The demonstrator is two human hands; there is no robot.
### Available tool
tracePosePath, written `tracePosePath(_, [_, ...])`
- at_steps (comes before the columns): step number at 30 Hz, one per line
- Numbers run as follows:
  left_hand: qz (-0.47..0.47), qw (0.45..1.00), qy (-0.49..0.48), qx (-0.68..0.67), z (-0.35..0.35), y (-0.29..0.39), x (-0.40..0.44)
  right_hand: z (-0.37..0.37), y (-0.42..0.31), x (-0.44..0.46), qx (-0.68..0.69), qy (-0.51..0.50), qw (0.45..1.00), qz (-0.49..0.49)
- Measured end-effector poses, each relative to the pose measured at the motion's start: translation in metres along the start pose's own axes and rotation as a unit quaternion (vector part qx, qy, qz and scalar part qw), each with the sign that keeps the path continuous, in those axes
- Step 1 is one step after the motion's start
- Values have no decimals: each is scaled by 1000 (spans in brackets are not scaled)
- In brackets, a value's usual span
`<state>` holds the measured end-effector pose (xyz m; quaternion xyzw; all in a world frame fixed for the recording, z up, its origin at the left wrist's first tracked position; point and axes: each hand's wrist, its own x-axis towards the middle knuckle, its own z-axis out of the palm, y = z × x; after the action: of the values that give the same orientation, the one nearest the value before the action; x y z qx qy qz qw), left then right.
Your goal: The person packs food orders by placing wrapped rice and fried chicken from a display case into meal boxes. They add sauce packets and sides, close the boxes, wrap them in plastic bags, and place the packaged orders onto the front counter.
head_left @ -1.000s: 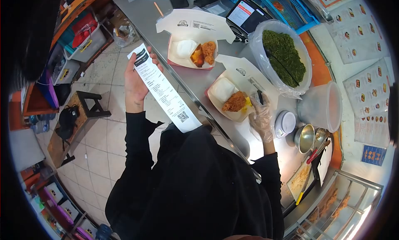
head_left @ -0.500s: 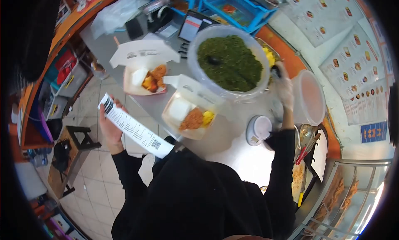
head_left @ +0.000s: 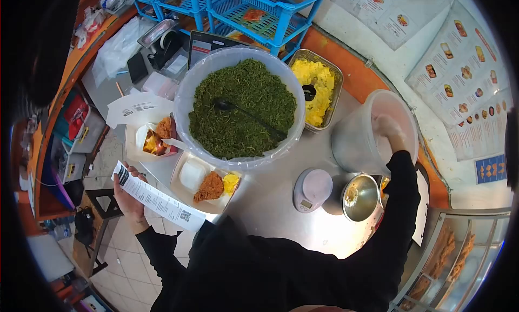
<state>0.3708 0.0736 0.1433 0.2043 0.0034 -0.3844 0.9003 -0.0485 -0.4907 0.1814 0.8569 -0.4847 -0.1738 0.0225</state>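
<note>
My left hand grips a long printed receipt beside the table edge. My right hand, in a clear glove, reaches down inside a tall translucent bucket; its fingertips and whatever they touch are hidden or blurred. Close to the receipt stands an open takeaway box with white rice, a piece of fried chicken and yellow scrambled egg. Behind it is another open box with rice, chicken and a saucy item. A big lined tub of chopped greens holds a black spoon.
A metal pan of yellow egg sits against the orange ledge. In front of the bucket are a small scale and a steel bowl. Blue racks stand at the back; a glass case with fried pieces is at the right.
My right hand has left the egg pan and gone into the bucket. The view has shifted, bringing the steel bowl into sight. My left hand keeps hold of the receipt.
</note>
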Motion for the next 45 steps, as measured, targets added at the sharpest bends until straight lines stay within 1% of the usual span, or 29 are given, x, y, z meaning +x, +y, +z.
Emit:
tracePosePath(1, [-2,1000,1,11,3,-3,3,10,4,0,-9,24,1000,0])
tracePosePath(2, [4,1000,28,3,10,-9,4,25,11,5,-17,47,999,-3])
tracePosePath(3, [-11,1000,12,22,12,-11,6,44,21,12,-26,67,997,-10])
tracePosePath(4, [-23,999,1,42,10,-10,8,85,60,36,-22,94,995,-10])
tracePosePath(5, [-28,998,-6,60,6,-9,8,115,83,61,-19,123,992,-18])
tracePosePath(6, [-17,998,26,54,3,-11,9,100,74,58,-124,71,990,-10])
tracePosePath(7, [1,997,59,46,3,-13,10,92,69,55,-120,6,993,9])
tracePosePath(8, [8,997,54,46,11,-15,9,87,65,55,-122,-7,992,9])
tracePosePath(9, [16,998,50,46,18,-18,10,84,58,57,-115,7,993,-1])
tracePosePath(11, [4,1000,5,-2,24,-20,11,83,57,52,-108,22,994,-9])
tracePosePath(13, [22,1000,-20,-1,33,-22,10,76,55,50,-105,34,994,-12])
tracePosePath(15, [7,998,-56,-23,43,-21,5,68,53,45,-99,50,994,-13])
tracePosePath(18, [9,996,-67,-52,42,-19,-3,45,37,31,-73,89,993,-32])
tracePosePath(20, [21,995,-81,-47,41,-15,-7,25,24,12,-43,123,990,-52])
tracePosePath(21, [21,995,-88,-45,40,-14,-8,13,14,-1,-24,140,988,-66])
tracePosePath(26, [18,998,-53,-41,40,-11,-15,-44,-51,-85,68,215,960,-168])
tracePosePath(29, [1,996,-71,-58,40,-6,-18,-66,-93,-138,105,242,934,-240])
tracePosePath(31, [4,992,-105,-70,33,-2,-18,-75,-121,-170,115,251,914,-297])
tracePosePath(34, [7,991,-118,-68,23,1,-16,-84,-168,-206,106,247,874,-406])
tracePosePath(37, [-3,989,-113,-93,23,5,-17,-84,-226,-225,82,233,822,-513])
tracePosePath(38, [-3,993,-99,-67,24,7,-16,-81,-250,-225,71,230,803,-545])
tracePosePath(39, [-12,991,-111,-69,26,9,-14,-78,-275,-223,59,228,785,-573])
tracePosePath(42, [-37,987,-134,-84,34,14,-9,-71,-342,-217,69,222,755,-613])
tracePosePath(45, [-68,980,-153,-103,40,26,-1,-88,-379,-211,46,185,771,-608])
